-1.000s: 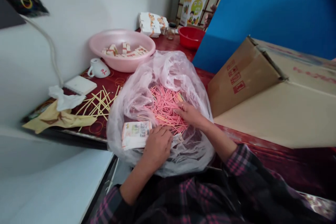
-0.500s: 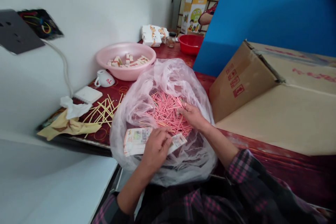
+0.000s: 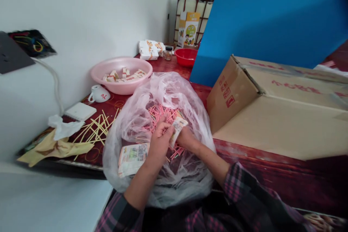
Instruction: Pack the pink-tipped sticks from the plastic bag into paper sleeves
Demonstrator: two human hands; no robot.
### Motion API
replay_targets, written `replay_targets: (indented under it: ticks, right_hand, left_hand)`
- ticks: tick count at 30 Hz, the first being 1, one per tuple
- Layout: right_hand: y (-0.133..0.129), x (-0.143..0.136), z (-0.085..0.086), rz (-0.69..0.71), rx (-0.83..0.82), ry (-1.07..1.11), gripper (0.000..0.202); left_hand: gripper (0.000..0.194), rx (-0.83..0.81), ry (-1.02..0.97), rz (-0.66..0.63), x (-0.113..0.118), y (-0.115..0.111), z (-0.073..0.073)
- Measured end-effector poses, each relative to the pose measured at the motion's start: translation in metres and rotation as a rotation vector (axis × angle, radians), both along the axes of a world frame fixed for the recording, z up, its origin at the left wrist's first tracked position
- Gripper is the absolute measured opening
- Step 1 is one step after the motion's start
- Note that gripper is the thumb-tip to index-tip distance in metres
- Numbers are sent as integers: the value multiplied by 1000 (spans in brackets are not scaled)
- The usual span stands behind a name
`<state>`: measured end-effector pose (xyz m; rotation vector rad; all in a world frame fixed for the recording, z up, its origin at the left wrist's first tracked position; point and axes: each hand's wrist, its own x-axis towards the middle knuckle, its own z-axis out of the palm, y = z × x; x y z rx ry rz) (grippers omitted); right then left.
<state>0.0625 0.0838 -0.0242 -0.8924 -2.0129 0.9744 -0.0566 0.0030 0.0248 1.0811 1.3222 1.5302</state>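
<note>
My left hand point(image 3: 161, 136) is closed on a small printed paper packet point(image 3: 178, 127), raised and tilted above a heap of thin pink sticks point(image 3: 174, 113). My right hand point(image 3: 188, 139) is right beside it, partly behind the packet. Its fingers are hidden, so I cannot see what they hold. The sticks lie in a large clear plastic bag point(image 3: 160, 192) with its mouth spread wide. Near the bag's left front, a flat stack of similar printed packets point(image 3: 133, 156) rests on the plastic, by my left forearm.
A pink basin point(image 3: 94, 76) holding small bundles stands behind the bag. To the left are a white cup point(image 3: 100, 94), a white notepad point(image 3: 81, 111), loose yellow sticks point(image 3: 95, 129) and crumpled paper point(image 3: 57, 148). A cardboard box point(image 3: 233, 105) and blue panel point(image 3: 261, 18) border the right.
My left hand has lifted the packet from the bag's front up over the pink sticks. My right hand has moved left to meet it. The camera view has shifted slightly.
</note>
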Motion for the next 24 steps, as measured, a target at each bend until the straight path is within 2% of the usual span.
replay_targets:
  ticks: [2,3,4,6,9,13,15,18,20,24]
  right_hand:
    - [2,0,11,-45,-170,110,23]
    - [3,0,19,-64,-248,170,27]
    - [4,1,27,-78,-312,223,32]
    - [7,4,42,-85,-355,286,41]
    - [13,13,52,-98,-251,292,43]
    - [15,32,38,-37,17,-19,26]
    - [12,42,26,76,117,-187,20]
    - [5,56,15,229,216,-271,15]
    - [1,64,14,243,222,-290,19]
    - [-4,70,23,245,192,-452,42]
  left_hand:
    - [20,44,-9,74,-8,-11,2]
    - [20,66,1,72,-10,-17,2]
    - [20,75,26,29,-12,-23,3]
    - [20,58,137,-136,-11,-35,0]
    - [18,69,413,-369,-2,-49,-10]
    - [19,192,743,-462,6,-57,-26]
    - [20,219,847,-472,8,-59,-31]
    - [19,239,951,-474,8,-61,-34]
    - [19,260,983,-461,8,-62,-36]
    - [20,298,985,-449,8,-64,-37]
